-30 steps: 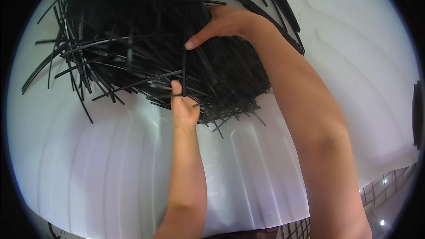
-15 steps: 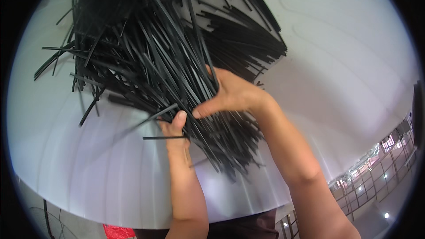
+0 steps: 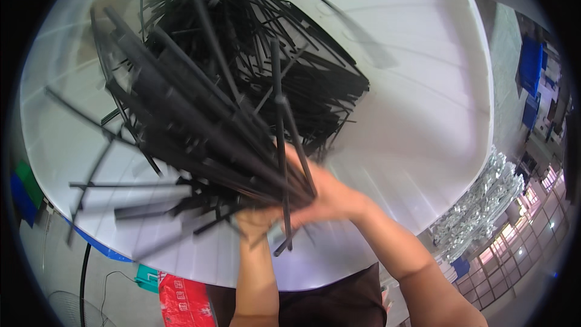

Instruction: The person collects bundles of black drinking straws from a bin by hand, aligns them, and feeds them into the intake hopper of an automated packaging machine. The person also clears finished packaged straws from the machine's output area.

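Note:
A thick bundle of thin black strips (image 3: pixel 200 121), perhaps tubes or rods, fans out to the upper left, blurred by motion. My right hand (image 3: pixel 327 191) is closed around its near end. My left hand (image 3: pixel 257 221) lies beside it, under the lower strips, its fingers wrapped round a bunch and mostly hidden. A few strips stick out crosswise near my wrists. Beyond the bundle, a heap of loose black strips (image 3: pixel 302 94) lies in a large white tub (image 3: pixel 423 121).
The tub's rim (image 3: pixel 489 109) curves round on the right. Crumpled silvery material (image 3: pixel 478 206) stands outside it. At the near edge are a red printed bag (image 3: pixel 184 303) and a teal item (image 3: pixel 147 277). Blue bins (image 3: pixel 530 66) stand at the far right.
The bundle has come up off the heap, its strips now spreading to the left. My right hand has closed round its near end. The view has shifted, showing more of the tub's rim.

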`<state>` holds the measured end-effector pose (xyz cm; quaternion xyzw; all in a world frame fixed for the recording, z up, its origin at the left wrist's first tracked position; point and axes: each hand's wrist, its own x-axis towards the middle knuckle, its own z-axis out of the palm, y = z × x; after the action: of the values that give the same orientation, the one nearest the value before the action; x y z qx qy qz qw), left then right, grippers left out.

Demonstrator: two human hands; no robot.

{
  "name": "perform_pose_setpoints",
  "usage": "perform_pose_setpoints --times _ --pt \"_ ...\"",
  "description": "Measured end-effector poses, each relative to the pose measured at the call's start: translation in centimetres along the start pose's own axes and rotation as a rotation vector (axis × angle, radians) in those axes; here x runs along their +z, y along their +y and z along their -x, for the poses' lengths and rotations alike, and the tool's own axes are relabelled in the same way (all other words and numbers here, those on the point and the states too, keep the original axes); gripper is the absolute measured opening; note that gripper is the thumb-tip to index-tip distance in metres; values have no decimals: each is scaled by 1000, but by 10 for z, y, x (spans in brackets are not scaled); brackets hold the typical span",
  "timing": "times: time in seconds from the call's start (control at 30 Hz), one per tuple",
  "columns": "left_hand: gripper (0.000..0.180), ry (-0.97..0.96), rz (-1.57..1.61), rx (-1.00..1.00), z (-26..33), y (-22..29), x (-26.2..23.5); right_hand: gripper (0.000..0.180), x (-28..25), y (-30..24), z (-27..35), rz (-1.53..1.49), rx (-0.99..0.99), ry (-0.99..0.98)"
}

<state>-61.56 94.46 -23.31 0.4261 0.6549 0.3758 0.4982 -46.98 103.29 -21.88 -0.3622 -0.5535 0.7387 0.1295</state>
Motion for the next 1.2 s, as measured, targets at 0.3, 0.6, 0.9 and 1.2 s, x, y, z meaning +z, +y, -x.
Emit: perform_pose_setpoints --times 0.3,0.6,0.9,1.2 --pt "117 -67 539 -569 -69 3 -3 93 27 38 -12 -581 285 400" --pt "95 -26 490 -701 -40 -103 53 94 30 140 1 -388 361 619" --pt "85 306 1059 -387 -76 -194 85 87 -3 219 -44 -538 355 660" --pt "112 65 -225 -380 -49 -165 105 73 -26 215 -34 -842 430 440"
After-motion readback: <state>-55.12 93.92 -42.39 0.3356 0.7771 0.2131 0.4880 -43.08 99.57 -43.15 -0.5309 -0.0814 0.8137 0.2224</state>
